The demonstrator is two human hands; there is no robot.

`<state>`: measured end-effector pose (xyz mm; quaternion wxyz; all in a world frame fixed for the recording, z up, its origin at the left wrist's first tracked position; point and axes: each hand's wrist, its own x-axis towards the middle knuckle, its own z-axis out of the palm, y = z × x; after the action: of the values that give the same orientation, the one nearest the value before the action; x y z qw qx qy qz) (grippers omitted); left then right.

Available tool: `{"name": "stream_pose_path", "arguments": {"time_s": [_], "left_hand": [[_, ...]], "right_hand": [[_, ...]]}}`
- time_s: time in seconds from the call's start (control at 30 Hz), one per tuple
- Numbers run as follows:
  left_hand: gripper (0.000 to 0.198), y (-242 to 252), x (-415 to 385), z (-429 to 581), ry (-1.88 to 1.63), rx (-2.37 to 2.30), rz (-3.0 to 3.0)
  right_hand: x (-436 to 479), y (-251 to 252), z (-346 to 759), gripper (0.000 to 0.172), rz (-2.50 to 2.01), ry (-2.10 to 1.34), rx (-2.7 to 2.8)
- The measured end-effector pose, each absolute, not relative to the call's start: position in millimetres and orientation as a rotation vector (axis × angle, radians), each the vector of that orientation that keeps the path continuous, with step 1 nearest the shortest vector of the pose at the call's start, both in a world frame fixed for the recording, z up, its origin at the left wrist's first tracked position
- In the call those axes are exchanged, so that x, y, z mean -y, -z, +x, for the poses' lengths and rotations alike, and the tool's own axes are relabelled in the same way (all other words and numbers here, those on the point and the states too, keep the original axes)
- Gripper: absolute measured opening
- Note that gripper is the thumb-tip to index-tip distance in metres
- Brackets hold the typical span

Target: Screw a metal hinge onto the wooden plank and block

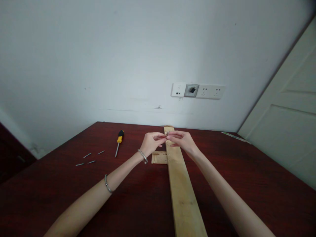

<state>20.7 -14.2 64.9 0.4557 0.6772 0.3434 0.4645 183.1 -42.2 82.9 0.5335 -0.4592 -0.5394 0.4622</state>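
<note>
Above the far part of a long wooden board [184, 194], my left hand [150, 144] and my right hand [183, 141] meet fingertip to fingertip. Both are closed in a pinch around something tiny, and the fingers hide most of it. A bracelet circles my left wrist, and another sits higher on that forearm. The board runs from the near edge of view toward the wall. A short wooden piece [158, 158] sticks out from the board's left side, below my left hand.
To the left on the dark red table [133, 204] lie a yellow and black screwdriver [119, 139] and several thin metal screws or nails [91, 162]. Behind stands a white wall with a row of sockets [210, 92]. A white panelled door [291, 98] is at the right.
</note>
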Motion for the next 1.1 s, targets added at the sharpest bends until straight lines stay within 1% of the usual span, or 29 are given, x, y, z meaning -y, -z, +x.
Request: {"name": "stream_pose_path", "arguments": {"time_s": [0.13, 0.3, 0.4, 0.53, 0.63, 0.73, 0.93, 1.1], "left_hand": [[0.019, -63.3, 18.6, 23.2, -1.202, -0.832, 1.737], [0.019, -65.3, 20.2, 20.9, -1.228, -0.803, 1.876], [0.027, -68.8, 18.1, 17.0, -1.28, -0.729, 1.939], [0.043, -72.5, 16.0, 13.5, -1.318, -0.607, 2.14], [0.048, -72.9, 16.2, 13.2, -1.307, -0.583, 2.329], [0.047, -72.1, 16.6, 13.5, -1.295, -0.574, 2.442], [0.042, -71.6, 16.4, 12.0, -1.324, -0.599, 2.487], [0.044, -70.4, 15.0, 9.3, -1.336, -0.582, 2.523]], "right_hand": [[42.5, -83.8, 181.1, 0.036, -1.102, -1.073, 1.275], [43.1, -83.7, 182.4, 0.031, -1.082, -1.094, 1.272], [43.8, -83.3, 183.9, 0.029, -1.062, -1.132, 1.276], [44.6, -83.2, 184.0, 0.03, -1.051, -1.161, 1.288], [45.2, -84.0, 182.9, 0.03, -1.034, -1.181, 1.311], [45.8, -84.9, 182.0, 0.03, -1.027, -1.194, 1.322], [46.7, -84.3, 182.4, 0.03, -1.047, -1.237, 1.303], [46.9, -83.8, 182.6, 0.029, -1.031, -1.267, 1.3]]}}
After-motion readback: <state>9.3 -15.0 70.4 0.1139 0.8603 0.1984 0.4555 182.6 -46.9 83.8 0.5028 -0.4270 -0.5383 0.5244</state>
